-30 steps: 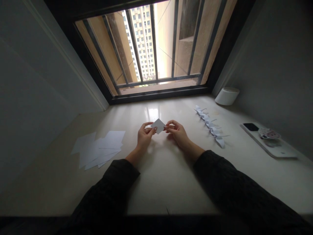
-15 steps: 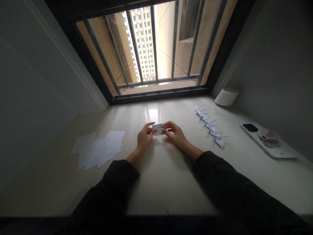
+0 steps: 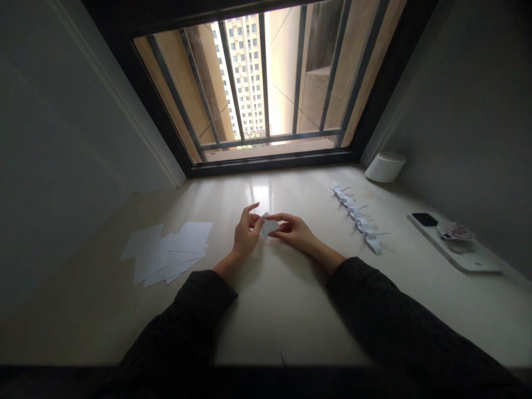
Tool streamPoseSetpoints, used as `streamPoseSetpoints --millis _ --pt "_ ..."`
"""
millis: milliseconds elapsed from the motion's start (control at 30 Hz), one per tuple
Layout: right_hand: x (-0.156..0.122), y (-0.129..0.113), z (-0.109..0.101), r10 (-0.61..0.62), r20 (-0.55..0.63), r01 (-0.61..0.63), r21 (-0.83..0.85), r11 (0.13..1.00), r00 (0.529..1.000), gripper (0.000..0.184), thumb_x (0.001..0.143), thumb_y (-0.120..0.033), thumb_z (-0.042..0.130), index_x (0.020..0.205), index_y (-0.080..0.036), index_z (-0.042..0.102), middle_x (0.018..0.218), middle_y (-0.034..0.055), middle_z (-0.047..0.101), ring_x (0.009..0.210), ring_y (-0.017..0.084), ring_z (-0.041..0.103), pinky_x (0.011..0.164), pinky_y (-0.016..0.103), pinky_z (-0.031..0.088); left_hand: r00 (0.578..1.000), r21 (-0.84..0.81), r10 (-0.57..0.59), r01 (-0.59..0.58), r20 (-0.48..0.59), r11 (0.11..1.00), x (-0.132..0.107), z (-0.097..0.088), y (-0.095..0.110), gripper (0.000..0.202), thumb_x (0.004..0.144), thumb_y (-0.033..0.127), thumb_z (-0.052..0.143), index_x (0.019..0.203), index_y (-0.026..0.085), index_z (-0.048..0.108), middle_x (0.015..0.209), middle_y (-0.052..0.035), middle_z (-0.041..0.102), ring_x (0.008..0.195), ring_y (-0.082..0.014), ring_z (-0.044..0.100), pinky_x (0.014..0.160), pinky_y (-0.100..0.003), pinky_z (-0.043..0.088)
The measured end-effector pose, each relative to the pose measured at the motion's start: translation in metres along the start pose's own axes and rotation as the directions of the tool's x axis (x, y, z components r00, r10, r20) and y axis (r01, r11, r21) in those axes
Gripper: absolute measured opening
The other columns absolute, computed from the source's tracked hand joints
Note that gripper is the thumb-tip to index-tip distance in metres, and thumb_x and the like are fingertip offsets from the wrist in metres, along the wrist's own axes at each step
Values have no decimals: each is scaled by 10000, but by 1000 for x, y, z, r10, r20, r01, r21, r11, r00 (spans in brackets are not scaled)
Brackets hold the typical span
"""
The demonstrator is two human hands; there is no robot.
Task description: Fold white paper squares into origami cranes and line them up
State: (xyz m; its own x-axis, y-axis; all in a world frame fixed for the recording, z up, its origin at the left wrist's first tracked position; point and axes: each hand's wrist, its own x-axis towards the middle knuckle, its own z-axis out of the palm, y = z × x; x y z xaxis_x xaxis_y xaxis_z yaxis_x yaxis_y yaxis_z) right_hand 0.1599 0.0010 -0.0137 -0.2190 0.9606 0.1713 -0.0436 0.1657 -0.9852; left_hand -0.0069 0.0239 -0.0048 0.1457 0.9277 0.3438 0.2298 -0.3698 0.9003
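A small folded piece of white paper (image 3: 270, 226) is held between my two hands above the pale sill. My left hand (image 3: 248, 230) pinches its left edge with thumb and fingers, while the index finger sticks out above. On the other side, my right hand (image 3: 296, 233) grips the paper between thumb and fingertips, its index finger reaching across the top edge. The paper stands with one corner pointing up; its lower left part is partly hidden by my fingers.
Loose white paper sheets (image 3: 166, 252) overlap at the left. A row of folded paper cranes (image 3: 356, 213) runs along the right. Beyond it lie a phone (image 3: 453, 244) with a round grip and a white cup-like object (image 3: 385, 167). A barred window (image 3: 266, 88) rises behind the sill.
The folded paper has turned from lying level to having a corner upward. My right hand's index finger has moved left over its top edge.
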Motion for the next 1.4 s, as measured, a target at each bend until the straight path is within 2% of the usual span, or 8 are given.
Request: streamPoseSetpoints --millis 167,267,467,667,867,967,1200,1400 --pt "2 1 -2 -11 2 11 23 1000 1000 496 613 -347 784 1063 -187 646 760 34 703 658 162 658 581 270 506 999 24 -15 14 48 1000 1 0 -2 353 827 315 569 1175 262 541 800 -1 592 611 -99 559 539 -202 407" --pt "3 0 -4 -21 -6 21 9 1000 1000 474 619 -352 779 1048 -187 664 820 52 709 717 174 669 669 311 538 999 64 -11 8 53 998 1 0 -3 332 831 299 562 1162 268 551 803 6 589 579 -87 538 519 -195 393" --pt "2 1 -3 -57 -3 56 -71 996 998 464 628 -339 765 1059 -188 680 821 53 704 750 178 664 751 347 544 999 113 8 -4 -33 994 1 -1 0 312 848 276 533 1159 261 550 877 -6 616 643 -95 562 559 -200 411" --pt "0 1 -1 -59 -23 56 -108 993 998 448 601 -359 781 1007 -191 690 781 45 697 742 176 662 748 346 543 999 90 5 -2 -39 996 0 -1 4 307 838 292 547 1143 256 559 895 -9 641 676 -110 579 594 -213 424" --pt "-3 -5 -3 -40 56 44 -75 996 998 489 630 -360 767 1075 -216 624 819 23 662 691 133 633 665 284 534 1000 80 1 1 -29 997 -1 -1 7 295 823 307 567 1112 250 583 890 -16 650 661 -114 582 557 -208 411" --pt "-3 -4 -1 -47 64 53 -95 994 997 438 649 -373 752 1041 -217 632 786 10 654 662 123 618 644 270 522 1000 75 16 -16 -3 997 -2 0 7 280 823 308 567 1094 241 589 874 -19 650 668 -114 591 542 -199 408" --pt "1 0 1 -71 -79 57 -163 985 994 251 687 -416 713 838 -216 725 825 45 721 698 163 631 682 307 492 999 -73 -2 6 47 997 -1 2 3 346 827 360 566 1144 222 557 892 -33 643 695 -117 600 591 -208 455" --pt "4 -2 -6 -106 -274 90 -69 994 956 266 689 -441 702 811 -207 736 758 41 718 690 170 621 693 317 489 991 -165 -23 45 130 985 0 1 3 328 832 420 549 1051 193 640 973 -65 667 769 -137 622 645 -227 486"
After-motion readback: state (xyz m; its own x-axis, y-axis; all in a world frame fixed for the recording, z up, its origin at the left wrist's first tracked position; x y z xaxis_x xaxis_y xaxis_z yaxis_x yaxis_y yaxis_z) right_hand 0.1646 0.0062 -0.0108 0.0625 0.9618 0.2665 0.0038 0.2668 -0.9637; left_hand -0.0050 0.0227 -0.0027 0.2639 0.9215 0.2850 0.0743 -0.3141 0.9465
